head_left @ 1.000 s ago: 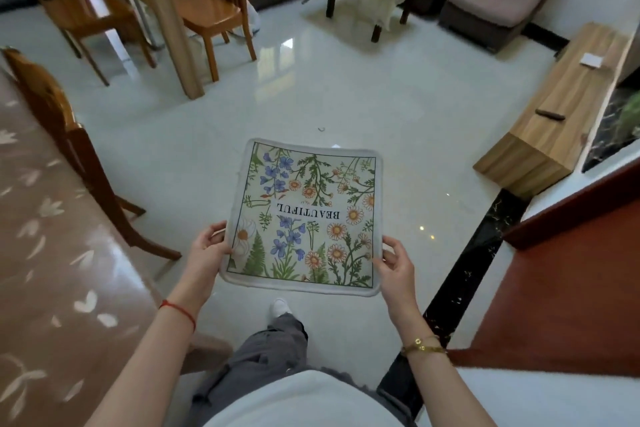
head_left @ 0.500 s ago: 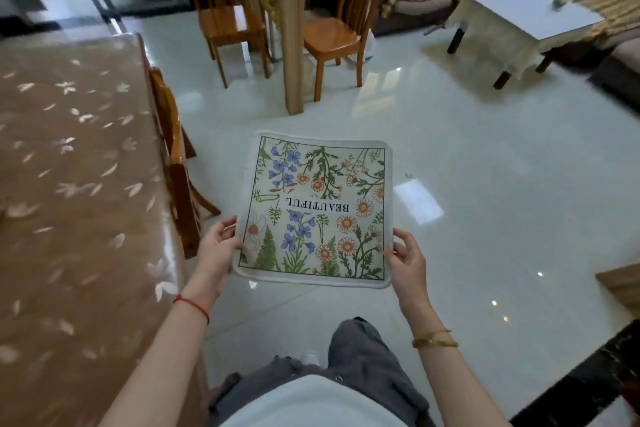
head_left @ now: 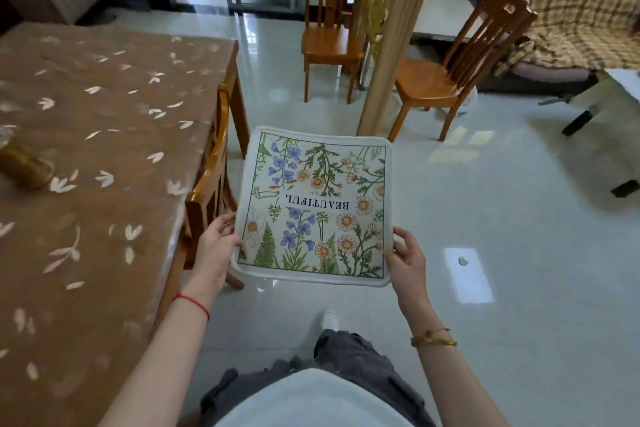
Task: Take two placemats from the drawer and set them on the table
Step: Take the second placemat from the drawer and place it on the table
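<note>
1. Wrists: thin red string (head_left: 192, 302) on the L one, shiny gold metal bangles (head_left: 433, 340) on the R one.
2. The left hand (head_left: 216, 246) grips the left edge of the placemat (head_left: 317, 208) nr its near corner, thumb on top, fingers curled under. The right hand (head_left: 407, 260) pinches the right edge nr the other near corner the same way.
3. The placemat is soft fabric, roughly square w/ rounded corners and a pale border. It's printed w/ blue & orange flowers, green ferns and the word "BEAUTIFUL", upside down to the wearer. It's held fairly flat in the air over the floor, just right of the table, not on it. Only 1 mat face shows; can't tell if a 2nd lies under it.
4. The table (head_left: 104, 135) at left has a brown cloth w/ white leaf print under a clear glossy cover. 1 amber jar (head_left: 22, 166), blurred, stands on it nr the left frame edge.
5. 1 tucked chair (head_left: 207, 191), glossy orange-brown wood, sits against the table's right side, just left of the mat.
6. The floor (head_left: 502, 218) is pale glossy tile w/ bright glare patches.
7. Further off, a tan post (head_left: 391, 45) carries a lattice panel. 2 more slat-back wooden chairs flank it: the far left chair (head_left: 327, 45) & the far right chair (head_left: 426, 80). Chairs total: 3.
8. Far right: 1 sofa (head_left: 571, 10) under a yellow-brown plaid throw. 1 low table (head_left: 609, 97), white-covered w/ dark legs, is at the frame edge.
</note>
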